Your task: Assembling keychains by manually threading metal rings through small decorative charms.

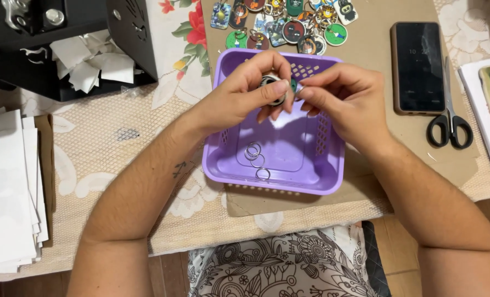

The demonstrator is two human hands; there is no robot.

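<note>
Your left hand (245, 91) pinches a small round dark keychain disc (274, 88) above the purple plastic basket's (223, 148) far rim; your right hand (341, 93) nips its metal ring (299, 92). It looks light, stiff and slippery, so grip the edges.

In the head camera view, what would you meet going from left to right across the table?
Stack of white paper → black machine → left hand → right hand, both over the purple basket → phone → scissors.
</note>
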